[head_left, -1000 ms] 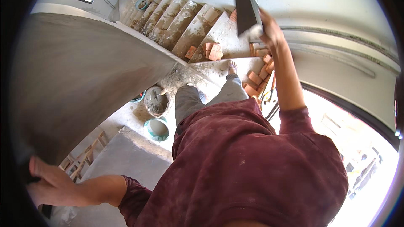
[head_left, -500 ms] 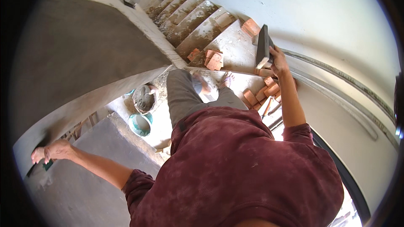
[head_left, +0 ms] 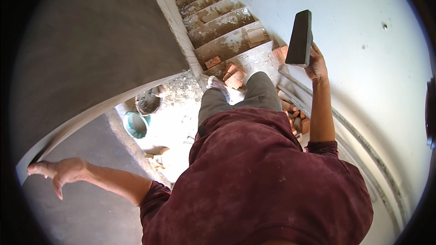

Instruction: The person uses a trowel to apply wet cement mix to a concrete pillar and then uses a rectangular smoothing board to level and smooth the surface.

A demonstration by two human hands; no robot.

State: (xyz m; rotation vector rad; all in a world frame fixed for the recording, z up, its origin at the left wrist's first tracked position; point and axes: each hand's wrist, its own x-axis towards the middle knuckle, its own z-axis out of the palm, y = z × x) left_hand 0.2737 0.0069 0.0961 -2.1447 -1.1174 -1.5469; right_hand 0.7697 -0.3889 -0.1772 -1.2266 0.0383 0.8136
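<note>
My right hand (head_left: 318,63) grips a long, dark, flat-faced block-like tool (head_left: 298,38), held up beside the white wall (head_left: 377,59) at my right. My left hand (head_left: 59,174) is at the lower edge of a grey plastered wall (head_left: 86,50), fingers stretched along that pale edge and thumb apart; I cannot make out anything in it. Below me are my legs in grey trousers and a foot on the stair area.
Dirty concrete stairs (head_left: 218,22) rise ahead, with loose bricks (head_left: 235,76) on a step and more bricks (head_left: 302,124) at the right. A mortar bucket (head_left: 147,104) and a teal basin (head_left: 135,124) sit below left. Rails (head_left: 372,154) run along the right wall.
My view and legs have shifted toward the stairs. The dark tool rose again after dipping. The small green thing by my left hand half a second ago no longer shows.
</note>
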